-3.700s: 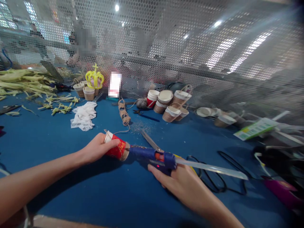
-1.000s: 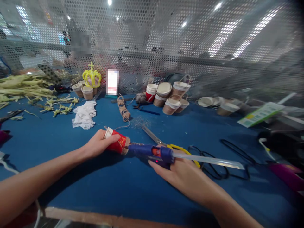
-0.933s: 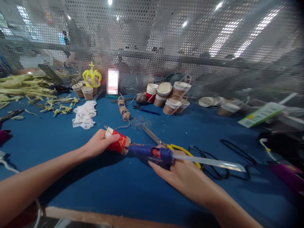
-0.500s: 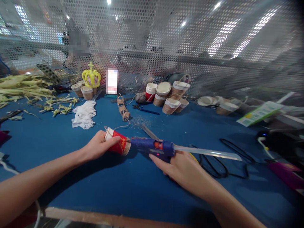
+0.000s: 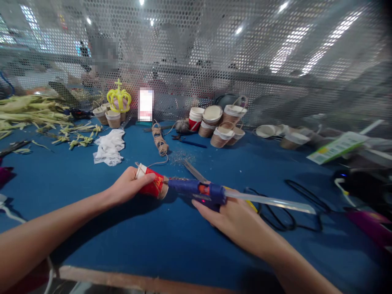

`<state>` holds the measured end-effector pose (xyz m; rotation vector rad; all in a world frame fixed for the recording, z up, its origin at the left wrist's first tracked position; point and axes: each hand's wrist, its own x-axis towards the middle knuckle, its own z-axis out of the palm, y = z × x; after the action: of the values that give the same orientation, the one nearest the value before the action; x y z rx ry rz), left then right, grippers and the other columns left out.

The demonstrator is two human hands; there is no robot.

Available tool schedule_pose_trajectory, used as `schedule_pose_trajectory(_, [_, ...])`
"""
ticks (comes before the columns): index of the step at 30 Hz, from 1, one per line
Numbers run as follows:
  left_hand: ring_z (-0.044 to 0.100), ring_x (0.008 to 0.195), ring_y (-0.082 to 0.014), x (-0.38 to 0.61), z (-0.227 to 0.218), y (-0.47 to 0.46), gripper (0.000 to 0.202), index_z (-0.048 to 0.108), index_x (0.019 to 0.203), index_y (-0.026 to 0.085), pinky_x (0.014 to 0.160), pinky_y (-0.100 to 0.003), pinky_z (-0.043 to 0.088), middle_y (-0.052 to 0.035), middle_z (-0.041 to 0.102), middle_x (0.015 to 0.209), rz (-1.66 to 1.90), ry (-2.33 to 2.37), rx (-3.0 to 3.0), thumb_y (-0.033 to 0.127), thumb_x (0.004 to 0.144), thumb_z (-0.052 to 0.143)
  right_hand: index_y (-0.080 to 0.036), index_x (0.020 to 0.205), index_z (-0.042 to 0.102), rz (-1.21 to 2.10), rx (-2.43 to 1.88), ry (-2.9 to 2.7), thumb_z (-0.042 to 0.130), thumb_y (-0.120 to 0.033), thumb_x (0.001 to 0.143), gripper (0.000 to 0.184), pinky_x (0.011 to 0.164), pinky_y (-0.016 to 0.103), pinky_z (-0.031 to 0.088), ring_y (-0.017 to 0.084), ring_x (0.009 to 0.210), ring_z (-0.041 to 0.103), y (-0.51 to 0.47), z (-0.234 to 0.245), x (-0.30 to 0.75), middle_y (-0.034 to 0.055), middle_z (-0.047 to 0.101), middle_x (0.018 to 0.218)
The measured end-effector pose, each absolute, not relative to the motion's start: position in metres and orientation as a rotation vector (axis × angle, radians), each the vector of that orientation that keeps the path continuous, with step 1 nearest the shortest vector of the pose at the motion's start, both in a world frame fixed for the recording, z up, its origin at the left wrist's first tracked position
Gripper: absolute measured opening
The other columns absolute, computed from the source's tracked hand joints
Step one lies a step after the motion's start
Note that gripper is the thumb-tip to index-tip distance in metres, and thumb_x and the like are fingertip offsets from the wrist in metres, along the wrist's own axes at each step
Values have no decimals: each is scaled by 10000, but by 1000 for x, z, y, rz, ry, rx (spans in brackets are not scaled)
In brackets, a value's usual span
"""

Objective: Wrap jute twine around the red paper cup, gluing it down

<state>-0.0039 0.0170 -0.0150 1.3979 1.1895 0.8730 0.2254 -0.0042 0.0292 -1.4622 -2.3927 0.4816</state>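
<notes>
My left hand (image 5: 130,185) is closed round a red and white paper cup (image 5: 155,184), tilted on its side, with twine wound round its base end. In my right hand (image 5: 228,212) is a blue hot glue gun (image 5: 196,189), its nozzle at the twine-wrapped end of the cup; whether it touches I cannot tell. A clear glue stick (image 5: 272,201) sticks out of the gun's back, and a small red light shows on its side. From the cup a strand runs to a bundle of jute twine (image 5: 159,141). Scissors (image 5: 193,170) lie partly hidden behind the gun.
Twine-wrapped cups (image 5: 221,136) stand at the back before a perforated metal screen (image 5: 183,49). A white cloth (image 5: 109,147), pliers (image 5: 192,142), a lit phone (image 5: 145,104), a yellow crown (image 5: 119,98) and dry husks (image 5: 27,110) lie left and centre. A black cord (image 5: 278,222) loops at right.
Both hands, the cup and the glue gun hold nearly the same pose. The whole view has shifted very slightly.
</notes>
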Motion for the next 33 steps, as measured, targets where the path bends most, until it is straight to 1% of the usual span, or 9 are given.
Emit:
schedule_pose_trajectory(4, [397, 453, -72, -3, -15, 18, 268, 578, 565, 108, 442, -189, 294, 15, 551, 503, 905, 1212, 1300, 320, 723, 533, -203, 748, 550, 543, -1396, -2429, 415, -294, 805, 172, 670, 294, 435, 182, 701, 571, -8, 31, 225, 40, 622, 756])
schedule_pose_trajectory(9, [456, 453, -88, -2, -14, 18, 255, 622, 600, 113, 458, -200, 334, -14, 610, 524, 898, 1151, 1250, 308, 730, 521, -216, 775, 530, 564, -1388, -2457, 440, -283, 803, 115, 592, 275, 433, 174, 664, 573, -11, 27, 225, 30, 618, 741])
schedule_pose_trajectory(14, [438, 443, -88, -2, -15, 18, 271, 595, 567, 119, 440, -198, 312, -4, 590, 509, 900, 1201, 1274, 329, 722, 520, -237, 724, 519, 573, -1392, -2448, 443, -281, 797, 114, 593, 285, 439, 180, 642, 567, -10, 31, 223, 39, 615, 723])
schedule_pose_trajectory(18, [388, 443, -77, -3, -16, 18, 289, 556, 552, 116, 433, -190, 282, 18, 535, 495, 895, 1226, 1342, 353, 714, 528, -225, 744, 549, 538, -1453, -2420, 447, -271, 778, 116, 688, 323, 439, 212, 736, 577, -5, 34, 223, 62, 623, 776])
schedule_pose_trajectory(20, [357, 449, -70, -4, -17, 18, 294, 555, 566, 116, 428, -185, 262, 31, 502, 495, 886, 1196, 1388, 362, 724, 522, -212, 732, 560, 517, -1500, -2403, 455, -291, 771, 137, 646, 313, 440, 199, 669, 577, -3, 32, 225, 45, 619, 707])
schedule_pose_trajectory(22, [322, 454, -66, -5, -18, 17, 300, 552, 580, 113, 424, -185, 240, 41, 458, 489, 881, 1180, 1427, 368, 735, 515, -207, 674, 556, 537, -1538, -2361, 469, -331, 764, 176, 529, 273, 422, 162, 523, 545, -2, 29, 225, 5, 581, 561])
schedule_pose_trajectory(25, [287, 463, -66, -6, -20, 16, 318, 528, 583, 113, 426, -192, 223, 45, 399, 489, 880, 1176, 1472, 381, 750, 494, -207, 576, 533, 677, -1571, -2248, 497, -350, 747, 226, 424, 235, 378, 130, 406, 496, 1, 29, 223, -36, 499, 406])
schedule_pose_trajectory(29, [280, 473, -73, -6, -20, 13, 321, 493, 572, 128, 423, -198, 216, 40, 381, 507, 855, 1182, 1538, 390, 756, 467, -195, 526, 495, 930, -1599, -2090, 510, -337, 736, 253, 404, 209, 400, 107, 365, 479, 5, 33, 219, -48, 473, 369])
schedule_pose_trajectory(33, [262, 462, -73, -6, -17, 11, 327, 455, 532, 146, 422, -198, 218, 53, 346, 490, 850, 1211, 1576, 394, 746, 465, -169, 593, 511, 1091, -1600, -2024, 517, -371, 732, 245, 380, 196, 400, 86, 352, 461, 11, 32, 220, -45, 489, 401])
